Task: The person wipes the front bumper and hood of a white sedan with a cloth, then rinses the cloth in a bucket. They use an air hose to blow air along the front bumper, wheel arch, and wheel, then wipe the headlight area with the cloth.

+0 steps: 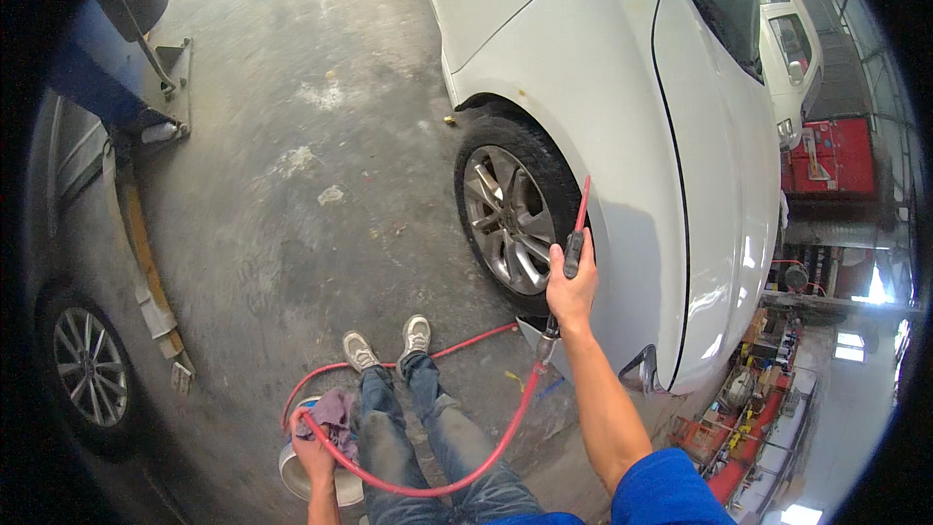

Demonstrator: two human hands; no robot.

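My right hand (573, 294) is closed around an air blow gun (572, 255) with a dark body and a thin red nozzle (583, 200). The nozzle points away from me, beside the front wheel (507, 219) and fender of a white car (622, 68). A red air hose (505, 439) hangs from the gun's lower end and loops across to my left. There my left hand (313, 452) closes on a purple-grey cloth (336, 408) and the hose. Beneath that hand is a whitish bucket (348, 489), partly hidden by hand and cloth.
The hose also runs over the concrete floor (292, 233) past my shoes (416, 334). At left stand a blue lift post (102, 63), its yellowish arm (146, 253) and another car's wheel (89, 367). Red tool cabinets (836, 156) and a cluttered bench (739, 428) are at right.
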